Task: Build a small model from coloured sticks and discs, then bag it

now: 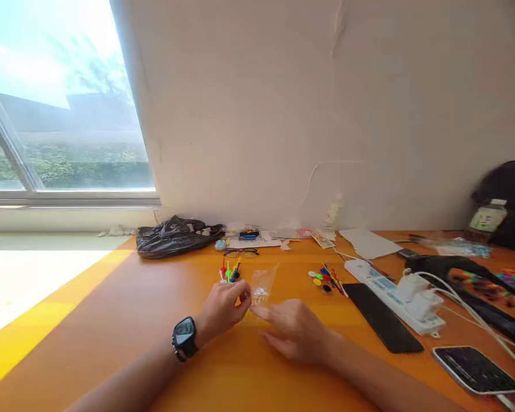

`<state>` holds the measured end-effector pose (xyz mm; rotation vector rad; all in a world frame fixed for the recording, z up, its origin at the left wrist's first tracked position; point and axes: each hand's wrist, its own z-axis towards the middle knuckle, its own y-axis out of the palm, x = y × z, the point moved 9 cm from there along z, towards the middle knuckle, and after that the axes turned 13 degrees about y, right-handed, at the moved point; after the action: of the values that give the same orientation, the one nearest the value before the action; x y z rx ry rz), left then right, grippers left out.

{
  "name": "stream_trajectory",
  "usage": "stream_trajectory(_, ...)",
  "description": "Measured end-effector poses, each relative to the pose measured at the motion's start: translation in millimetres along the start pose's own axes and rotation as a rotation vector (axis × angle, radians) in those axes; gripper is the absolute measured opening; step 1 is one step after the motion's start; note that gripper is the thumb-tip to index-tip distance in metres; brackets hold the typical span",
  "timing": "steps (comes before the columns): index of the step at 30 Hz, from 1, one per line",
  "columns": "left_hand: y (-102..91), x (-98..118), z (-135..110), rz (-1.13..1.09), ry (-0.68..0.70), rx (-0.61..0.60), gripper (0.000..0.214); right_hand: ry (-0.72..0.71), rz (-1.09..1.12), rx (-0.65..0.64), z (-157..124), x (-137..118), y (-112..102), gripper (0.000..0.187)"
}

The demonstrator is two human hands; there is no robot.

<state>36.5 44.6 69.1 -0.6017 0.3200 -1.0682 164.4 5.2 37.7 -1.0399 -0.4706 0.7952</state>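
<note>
My left hand (224,307), with a black watch on its wrist, is closed round several small coloured sticks (230,270) that poke up above the fingers. My right hand (292,331) lies just to its right, fingers stretched toward the left hand, fingertips touching the lower end of a small clear plastic bag (262,284) that lies on the orange table (111,320). A little white clump shows inside the bag near the fingertips.
More coloured discs and sticks (326,279) lie to the right. A white power strip (395,294), a black tablet (381,325) and a phone (476,371) sit at right. A black plastic bag (175,236), glasses (241,252) and papers lie by the wall.
</note>
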Motion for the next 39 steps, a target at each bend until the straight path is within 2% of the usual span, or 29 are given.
stream_trajectory(5,-4.7,-3,-3,-0.024,-0.121,0.003,0.015,0.010,-0.184,-0.017,-1,7,12,0.016)
stream_trajectory(10,-12.8,-4,0,-0.033,-0.168,0.004,0.010,0.144,-0.279,0.007,1,26,2,0.017)
stream_trajectory(13,-15.0,-2,2,-0.023,-0.166,0.005,0.012,0.152,-0.324,0.013,0,25,2,0.032)
stream_trajectory(15,-14.7,0,2,-0.027,-0.162,0.008,0.015,0.111,-0.351,-0.001,-1,16,7,0.047)
stream_trajectory(17,-14.0,2,1,-0.039,-0.153,0.010,0.017,0.087,-0.361,-0.017,-2,8,13,0.052)
stream_trajectory(21,-17.1,3,1,-0.040,-0.131,0.042,0.017,0.115,-0.329,-0.029,-1,7,16,0.051)
stream_trajectory(27,-19.2,4,2,-0.036,-0.107,0.040,0.015,0.208,-0.236,-0.072,2,26,9,0.041)
stream_trajectory(32,-16.6,8,2,-0.036,-0.078,0.026,0.022,0.222,-0.149,-0.095,5,25,10,0.053)
stream_trajectory(35,-13.6,15,3,-0.048,-0.011,0.001,0.025,0.213,-0.086,-0.072,6,23,8,0.059)
stream_trajectory(39,-13.7,19,1,-0.098,0.033,0.016,0.044,0.253,0.061,-0.026,6,31,0,0.044)
